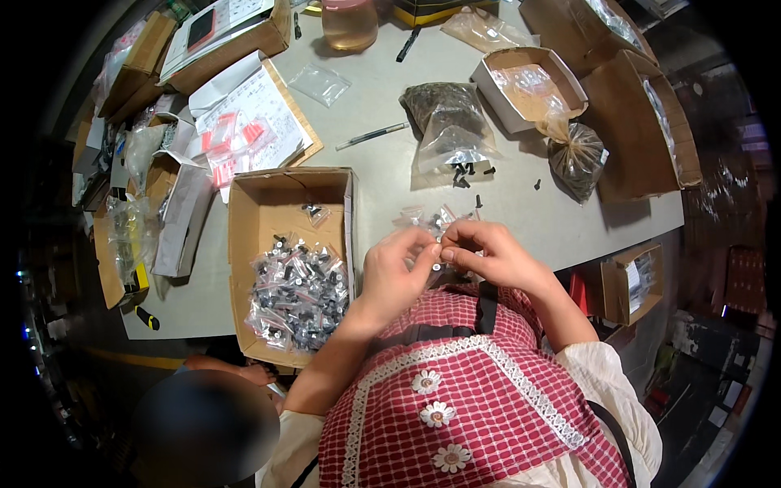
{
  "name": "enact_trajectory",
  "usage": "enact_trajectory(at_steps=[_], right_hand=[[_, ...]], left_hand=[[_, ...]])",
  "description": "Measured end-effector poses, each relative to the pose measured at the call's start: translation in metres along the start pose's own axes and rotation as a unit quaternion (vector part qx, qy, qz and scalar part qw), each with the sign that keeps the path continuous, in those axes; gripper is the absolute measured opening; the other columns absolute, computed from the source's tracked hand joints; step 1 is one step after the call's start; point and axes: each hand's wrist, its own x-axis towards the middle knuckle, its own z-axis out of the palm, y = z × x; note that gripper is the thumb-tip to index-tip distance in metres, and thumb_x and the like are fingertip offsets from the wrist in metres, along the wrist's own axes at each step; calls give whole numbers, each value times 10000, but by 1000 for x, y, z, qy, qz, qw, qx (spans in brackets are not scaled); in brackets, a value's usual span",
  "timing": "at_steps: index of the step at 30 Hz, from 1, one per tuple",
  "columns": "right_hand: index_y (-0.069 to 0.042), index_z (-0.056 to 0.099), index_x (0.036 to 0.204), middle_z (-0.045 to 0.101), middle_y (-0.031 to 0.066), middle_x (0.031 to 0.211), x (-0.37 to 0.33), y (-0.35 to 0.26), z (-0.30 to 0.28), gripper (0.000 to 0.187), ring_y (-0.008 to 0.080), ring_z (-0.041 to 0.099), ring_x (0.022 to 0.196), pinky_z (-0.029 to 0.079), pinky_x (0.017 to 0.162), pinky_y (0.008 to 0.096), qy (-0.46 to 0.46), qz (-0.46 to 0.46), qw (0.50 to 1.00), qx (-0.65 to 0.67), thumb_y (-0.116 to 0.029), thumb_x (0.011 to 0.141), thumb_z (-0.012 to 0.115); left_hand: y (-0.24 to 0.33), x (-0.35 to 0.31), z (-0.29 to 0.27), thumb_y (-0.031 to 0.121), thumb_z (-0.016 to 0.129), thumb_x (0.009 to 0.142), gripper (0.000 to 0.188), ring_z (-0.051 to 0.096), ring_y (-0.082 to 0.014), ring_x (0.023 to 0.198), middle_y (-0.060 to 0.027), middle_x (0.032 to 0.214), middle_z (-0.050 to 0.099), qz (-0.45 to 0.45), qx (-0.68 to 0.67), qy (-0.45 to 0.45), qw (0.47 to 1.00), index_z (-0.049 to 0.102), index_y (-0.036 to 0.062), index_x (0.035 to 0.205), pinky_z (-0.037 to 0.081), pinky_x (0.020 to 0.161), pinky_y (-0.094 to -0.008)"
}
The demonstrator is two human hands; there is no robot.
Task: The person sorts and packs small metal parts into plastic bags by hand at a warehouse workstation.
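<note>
My left hand (pixel 397 270) and my right hand (pixel 495 254) meet at the table's front edge, thumbs and fingers pinched together. What lies between the fingertips is small and mostly hidden; a whitish bit shows there. Just behind them are small clear plastic bags (pixel 412 216) with dark parts in them. Beside my left forearm, a cardboard box (pixel 244 213) holds a heap of small zip bags (pixel 297 286) with black screws and pale pieces. Farther back lies a large clear bag (pixel 447 122) full of dark parts, with loose black screws (pixel 462 174) at its mouth.
A pen (pixel 373 136) and an empty clear bag (pixel 320 84) lie mid-table. Papers with red-edged bags (pixel 236 138) rest at left. A white box (pixel 530 85), a tied bag (pixel 576 159) and cardboard boxes (pixel 643 130) stand right. Another person's hand (pixel 259 374) shows lower left.
</note>
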Motion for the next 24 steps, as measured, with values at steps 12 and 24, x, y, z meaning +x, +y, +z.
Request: enact_trajectory(at_steps=[12, 24], right_hand=[[-13, 608, 865, 572, 5, 724, 23, 32, -85, 70, 69, 541, 648, 443, 581, 239, 165, -25, 982, 83, -76, 863, 579], [60, 597, 1115, 680, 288, 1061, 197, 115, -227, 468, 423, 663, 990, 511, 888, 459, 307, 145, 859, -384, -301, 836, 702]], left_hand=[[-17, 10, -8, 99, 607, 976, 120, 596, -52, 776, -16, 841, 674, -111, -91, 45, 989, 651, -11, 994, 469, 658, -215], [-8, 18, 2, 169, 515, 1037, 221, 553, -61, 636, -22, 732, 664, -132, -20, 64, 989, 655, 21, 1121, 451, 588, -232]])
